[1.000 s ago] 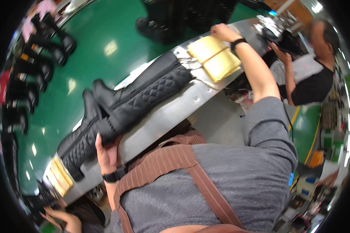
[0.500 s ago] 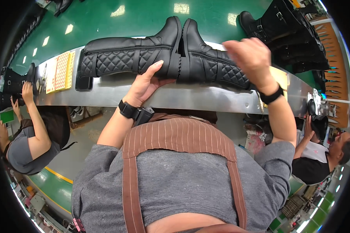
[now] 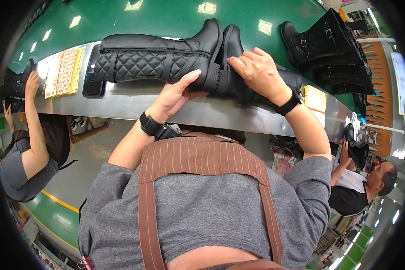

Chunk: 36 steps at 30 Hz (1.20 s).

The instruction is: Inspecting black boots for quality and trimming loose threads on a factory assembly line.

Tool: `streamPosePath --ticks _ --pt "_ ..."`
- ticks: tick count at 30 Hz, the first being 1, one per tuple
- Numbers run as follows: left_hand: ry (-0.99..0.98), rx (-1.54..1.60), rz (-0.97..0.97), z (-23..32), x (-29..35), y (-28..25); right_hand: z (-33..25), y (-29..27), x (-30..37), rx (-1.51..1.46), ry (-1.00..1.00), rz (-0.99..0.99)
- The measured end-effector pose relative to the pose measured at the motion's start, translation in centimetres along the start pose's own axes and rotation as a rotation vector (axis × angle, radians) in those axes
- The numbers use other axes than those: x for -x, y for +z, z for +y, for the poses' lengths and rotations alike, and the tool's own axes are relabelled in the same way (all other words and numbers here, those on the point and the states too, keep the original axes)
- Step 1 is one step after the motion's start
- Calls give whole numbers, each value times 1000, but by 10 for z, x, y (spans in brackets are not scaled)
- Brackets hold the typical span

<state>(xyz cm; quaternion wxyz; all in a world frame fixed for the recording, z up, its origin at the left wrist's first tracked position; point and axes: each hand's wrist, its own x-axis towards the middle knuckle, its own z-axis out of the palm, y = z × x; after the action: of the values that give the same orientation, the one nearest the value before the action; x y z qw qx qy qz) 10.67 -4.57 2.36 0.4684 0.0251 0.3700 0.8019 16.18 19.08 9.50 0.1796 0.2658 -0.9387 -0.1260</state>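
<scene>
- Apparently steadies left boot [image 3: 139, 65] with left hand [image 3: 173, 96] clamped around its heel, thumb uppermost.
- Sets right hand [image 3: 258, 74] over right boot [image 3: 230, 85], fingers curled; cannot tell whether pinching.
- Has both lying sideways, toes past far edge of counter [image 3: 247, 116], probably to lay shafts flat.

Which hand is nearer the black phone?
Left. The left hand is at the left boot, right of the phone; the right hand is farther right, over the right boot.

Two nearest boots [image 3: 141, 63], one phone [image 3: 93, 89], two co-workers [image 3: 24, 175] and perhaps four stacked boots [image 3: 319, 45] show.
</scene>
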Motion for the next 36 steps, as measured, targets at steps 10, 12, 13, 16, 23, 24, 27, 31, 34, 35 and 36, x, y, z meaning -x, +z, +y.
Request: streamPosePath --ticks 10,12,13,16,23,24,27,31,34,35,36 --pt "-30 100 -1 -9 -3 -21 48 -68 117 -173 917 116" --pt "-19 48 31 -4 2 -18 86 -74 185 -22 1355 -61" --pt "-34 37 -26 1 -2 -15 98 -79 230 95 1438 -186" --pt "-27 6 -40 1 -2 -12 94 -61 329 114 1502 -375" --pt "-35 -7 -25 -4 -6 -11 17 -54 342 -194 1384 -39" --pt "-31 -7 -41 -5 -6 -11 7 -59 339 -197 1391 -37" --pt "-21 -5 -18 -7 -4 -14 -17 -62 338 -272 1258 -174" --pt "-27 -31 -16 -4 -4 -11 -31 -32 345 -60 1313 -291" --pt "-18 -50 15 -3 -3 -10 -42 -29 333 112 1301 -204" --pt "-18 -58 7 -4 -3 -10 -44 -33 331 118 1306 -199" --pt "-23 -61 7 -4 -5 -11 -44 -35 328 139 1322 -190"
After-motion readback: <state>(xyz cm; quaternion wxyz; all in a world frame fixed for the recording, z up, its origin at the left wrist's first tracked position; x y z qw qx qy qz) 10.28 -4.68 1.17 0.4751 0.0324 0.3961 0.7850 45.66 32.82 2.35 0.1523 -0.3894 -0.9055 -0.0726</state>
